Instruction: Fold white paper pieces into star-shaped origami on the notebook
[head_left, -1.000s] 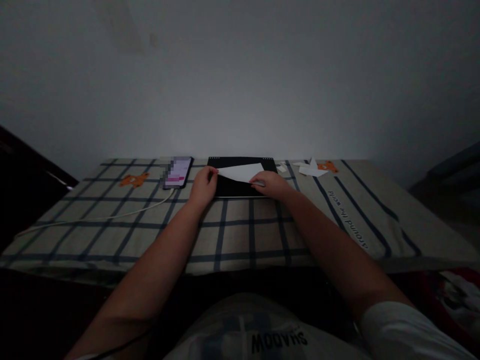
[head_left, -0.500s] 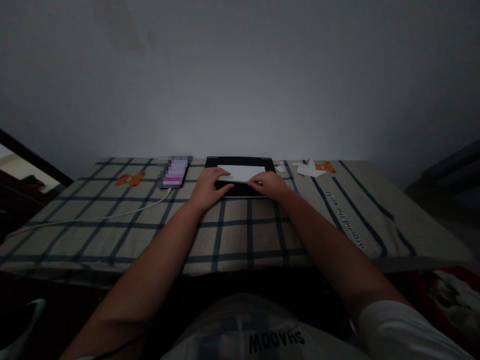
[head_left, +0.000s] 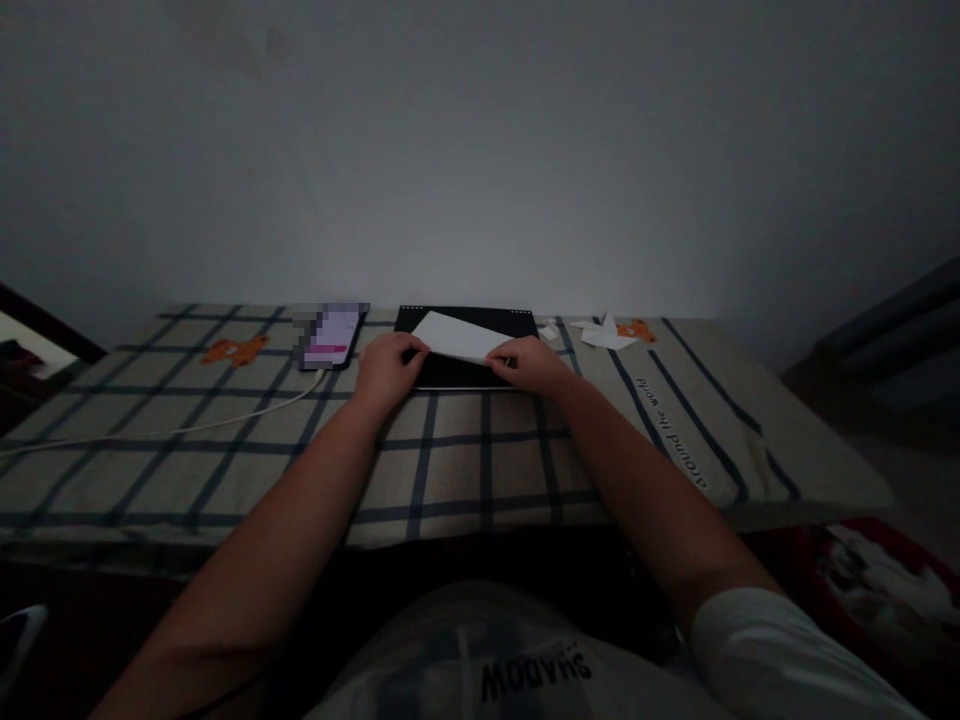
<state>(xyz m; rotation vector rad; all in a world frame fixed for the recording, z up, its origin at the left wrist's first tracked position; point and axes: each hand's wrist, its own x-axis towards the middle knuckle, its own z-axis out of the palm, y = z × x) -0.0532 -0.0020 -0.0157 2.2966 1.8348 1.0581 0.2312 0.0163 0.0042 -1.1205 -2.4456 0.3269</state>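
A folded white sheet of paper (head_left: 459, 336) lies tilted over a black board (head_left: 480, 376) with small white marks along its far edge. My left hand (head_left: 388, 370) pinches the paper's near left corner between thumb and fingers. At the near right edge, my right hand (head_left: 529, 365) is closed on the same paper, thumb and fingertips together. The paper's far edge slants down from left to right.
A phone (head_left: 331, 338) with a lit screen lies left of the board, its white cable (head_left: 247, 412) running left. Folded white paper shapes (head_left: 606, 334) lie to the right. A checked cloth (head_left: 457, 450) covers the table, which meets a wall (head_left: 480, 160) behind.
The paper has turned, so its far edge now slants. My left hand has gone from lying over its left part, fingers apart, to pinching its near left corner. The view has shifted slightly.
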